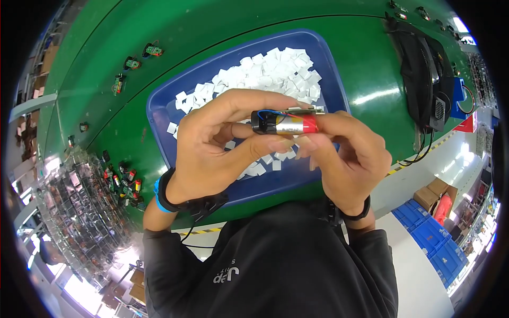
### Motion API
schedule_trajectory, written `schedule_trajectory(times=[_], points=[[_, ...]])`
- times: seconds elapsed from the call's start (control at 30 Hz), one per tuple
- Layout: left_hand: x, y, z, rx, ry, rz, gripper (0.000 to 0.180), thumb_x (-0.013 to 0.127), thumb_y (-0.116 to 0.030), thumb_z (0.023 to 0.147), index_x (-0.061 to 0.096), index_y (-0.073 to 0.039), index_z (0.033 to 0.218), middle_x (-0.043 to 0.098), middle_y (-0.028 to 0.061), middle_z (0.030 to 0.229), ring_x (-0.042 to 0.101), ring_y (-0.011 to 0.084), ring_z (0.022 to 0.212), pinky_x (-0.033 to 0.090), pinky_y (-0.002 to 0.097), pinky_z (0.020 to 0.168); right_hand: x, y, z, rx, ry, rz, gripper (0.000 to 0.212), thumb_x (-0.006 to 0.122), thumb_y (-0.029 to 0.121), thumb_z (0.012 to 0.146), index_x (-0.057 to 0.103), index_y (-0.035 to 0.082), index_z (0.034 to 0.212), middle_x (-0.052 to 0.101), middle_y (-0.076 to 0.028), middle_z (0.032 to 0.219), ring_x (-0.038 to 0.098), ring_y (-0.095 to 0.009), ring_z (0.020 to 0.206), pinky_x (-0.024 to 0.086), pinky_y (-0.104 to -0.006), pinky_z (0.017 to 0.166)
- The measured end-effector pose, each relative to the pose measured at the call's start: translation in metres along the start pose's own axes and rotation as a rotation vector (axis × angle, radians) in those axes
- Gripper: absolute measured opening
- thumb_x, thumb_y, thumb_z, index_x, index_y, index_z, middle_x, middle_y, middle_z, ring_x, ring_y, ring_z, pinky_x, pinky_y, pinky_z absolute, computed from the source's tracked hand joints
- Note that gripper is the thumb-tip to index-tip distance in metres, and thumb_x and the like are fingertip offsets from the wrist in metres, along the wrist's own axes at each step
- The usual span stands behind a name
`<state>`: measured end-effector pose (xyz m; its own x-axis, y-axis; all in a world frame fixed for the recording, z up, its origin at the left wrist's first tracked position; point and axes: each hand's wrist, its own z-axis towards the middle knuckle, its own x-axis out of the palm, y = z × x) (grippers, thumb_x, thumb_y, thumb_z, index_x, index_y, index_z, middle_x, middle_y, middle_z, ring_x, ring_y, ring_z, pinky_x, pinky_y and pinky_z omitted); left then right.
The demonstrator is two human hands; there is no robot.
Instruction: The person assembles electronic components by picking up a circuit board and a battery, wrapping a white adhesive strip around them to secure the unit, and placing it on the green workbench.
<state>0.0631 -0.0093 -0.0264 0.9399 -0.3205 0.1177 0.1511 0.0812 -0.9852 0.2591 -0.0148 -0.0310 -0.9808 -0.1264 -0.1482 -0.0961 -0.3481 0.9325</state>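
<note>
1. Silver, red and black cylindrical battery point(290, 127) is being held at the centre of the frame, above the blue plastic tray point(328, 63).
2. Left hand point(207, 146): fingers are clamping its black end. Right hand point(352, 153): thumb and fingers are pinching its red end.
3. Thin blue and red wires point(269, 112) are already running along it beside a small flat circuit board point(312, 111); whether everything is fixed, I can't tell.
4. Flat white squares point(265, 69) are lying loose in the tray; none is visibly sitting on the battery.
5. Small green-boarded assemblies point(132, 63) are standing upper left, seemingly similar; whether they're finished, I can't tell.
</note>
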Motion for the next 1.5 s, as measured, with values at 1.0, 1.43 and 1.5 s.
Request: schedule_trajectory(times=[1.0,1.43,1.5], points=[[-0.161,-0.056,-0.191,-0.927,-0.774,1.816,0.061,0.059,-0.051,0.096,0.055,-0.001,0.132,0.063,0.0241,0.113,0.063,0.0466,0.103,0.052,0.0514,0.088,-0.053,-0.016,0.010,0.200,0.317,-0.186,0.035,0.072,-0.012,0.071,0.068,-0.003,0.104,0.070,-0.010,0.082,0.059,-0.013,0.065,0.046,-0.0239,0.064],[-0.108,-0.008,-0.167,-0.783,-0.837,1.389,0.053,0.068,-0.041,0.093,0.051,-0.012,0.134,0.057,0.0227,0.121,0.068,0.0420,0.089,0.055,0.0450,0.075,-0.034,-0.015,0.024,0.137,0.411,-0.145,0.029,0.073,-0.012,0.069,0.068,-0.002,0.097,0.068,-0.011,0.079,0.061,-0.017,0.066,0.047,-0.0254,0.063],[-0.105,-0.020,-0.148,-0.759,-0.775,1.256,0.044,0.071,-0.032,0.092,0.055,-0.012,0.128,0.060,0.0180,0.117,0.069,0.0370,0.084,0.055,0.0418,0.073,-0.037,-0.010,0.024,0.133,0.389,-0.176,0.029,0.073,-0.011,0.069,0.069,-0.002,0.096,0.068,-0.011,0.079,0.061,-0.017,0.066,0.048,-0.0255,0.063]])
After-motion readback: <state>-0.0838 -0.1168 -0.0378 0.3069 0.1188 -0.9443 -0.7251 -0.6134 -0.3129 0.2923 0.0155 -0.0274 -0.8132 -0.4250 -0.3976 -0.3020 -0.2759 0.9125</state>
